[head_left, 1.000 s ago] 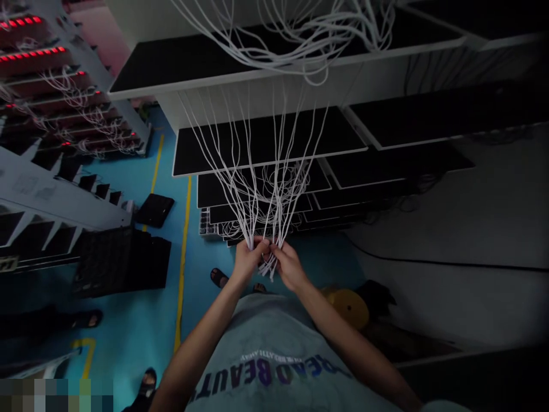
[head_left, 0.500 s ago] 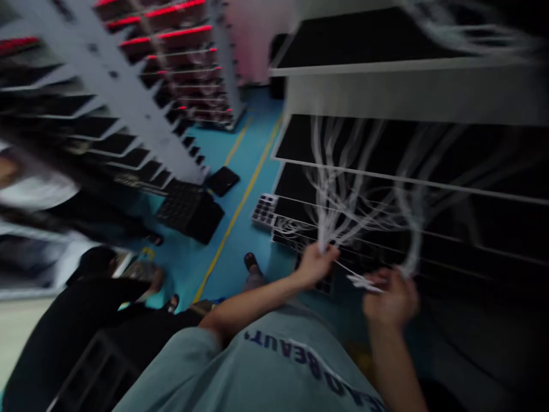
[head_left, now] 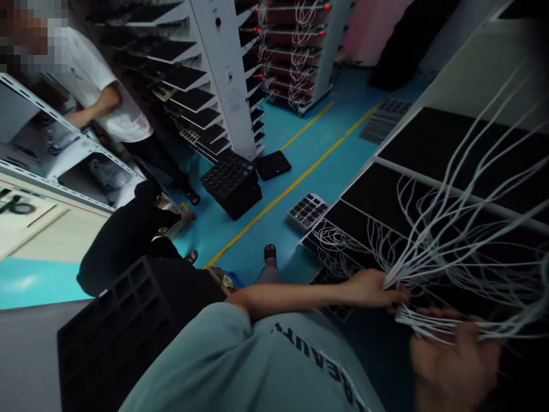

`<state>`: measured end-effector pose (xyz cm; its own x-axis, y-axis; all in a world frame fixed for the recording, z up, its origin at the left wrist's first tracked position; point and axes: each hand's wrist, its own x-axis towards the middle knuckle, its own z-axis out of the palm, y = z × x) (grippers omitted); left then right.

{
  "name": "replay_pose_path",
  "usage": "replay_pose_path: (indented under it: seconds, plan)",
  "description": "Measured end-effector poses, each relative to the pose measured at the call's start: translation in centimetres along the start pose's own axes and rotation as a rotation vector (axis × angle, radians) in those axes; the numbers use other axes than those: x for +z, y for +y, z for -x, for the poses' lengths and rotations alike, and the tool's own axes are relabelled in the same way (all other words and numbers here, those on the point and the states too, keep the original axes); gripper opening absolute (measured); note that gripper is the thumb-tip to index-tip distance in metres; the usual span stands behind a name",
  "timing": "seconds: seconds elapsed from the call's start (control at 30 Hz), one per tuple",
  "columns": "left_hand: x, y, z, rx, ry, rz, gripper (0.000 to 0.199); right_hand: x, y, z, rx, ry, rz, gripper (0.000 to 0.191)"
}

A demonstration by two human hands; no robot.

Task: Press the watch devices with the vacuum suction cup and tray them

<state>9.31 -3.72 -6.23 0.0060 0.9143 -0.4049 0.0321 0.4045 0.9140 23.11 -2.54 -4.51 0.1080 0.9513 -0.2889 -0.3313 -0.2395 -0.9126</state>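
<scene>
White cables (head_left: 422,240) fan out from a gathered bundle toward the black shelves (head_left: 467,143) on the right. My left hand (head_left: 377,290) is closed round the narrow end of this bundle. Lower right, my right hand (head_left: 458,355) grips a second bunch of white cables (head_left: 429,323), whose ends stick out leftward, just below my left fingers. That second bunch runs off to the right past my right hand. More thin cables (head_left: 334,240) hang in loops along the lower shelf edges.
A black tray stack (head_left: 231,183) and a gray tray (head_left: 307,210) stand on the blue floor (head_left: 283,189). Close on my left is a large black tray stack (head_left: 115,337). One person crouches (head_left: 128,234); another, in white (head_left: 124,114), stands at a rack. Shelving rises behind.
The view has swung left, and the scene is sharper. Both hands appear farther right and lower, still holding cables; the cable ends by my right hand now lie close under my left fingers.
</scene>
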Motion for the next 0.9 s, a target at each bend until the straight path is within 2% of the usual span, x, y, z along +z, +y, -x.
replay_pose_path:
  seconds: [0.1, 0.27, 0.37, 0.47, 0.63, 0.77, 0.9]
  plan:
    - [-0.4, 0.2, 0.3, -0.001, 0.073, -0.042, 0.021, -0.7, 1.4, 0.0, -0.011, -0.092, 0.098, 0.046]
    - [-0.9, 0.8, 0.3, 0.061, 0.183, -0.047, 0.008, -2.7, 4.1, -0.8, 0.061, -0.198, 0.375, 0.051]
    - [-0.9, 1.4, 0.2, 0.113, 0.285, 0.057, 0.007, -2.7, 3.6, -1.1, 0.038, -0.220, 0.456, 0.049]
    - [-1.3, 1.7, -0.6, 0.147, 0.275, 0.094, 0.009, -1.7, 2.2, -1.7, -0.003, -0.211, 0.455, 0.050]
    - [-2.5, 2.1, -3.4, 0.172, 0.239, 0.131, 0.005, -0.9, 0.7, -4.1, -0.028, -0.329, 0.261, 0.041]
    - [-2.3, 2.8, -3.7, 0.154, 0.220, 0.109, 0.009, -1.0, 1.0, -3.5, -0.007, -0.396, -0.040, 0.037]
    - [-2.3, 3.2, -3.6, 0.137, 0.249, 0.105, 0.014, -1.1, 0.9, -2.9, 0.137, -0.324, -0.260, 0.033]
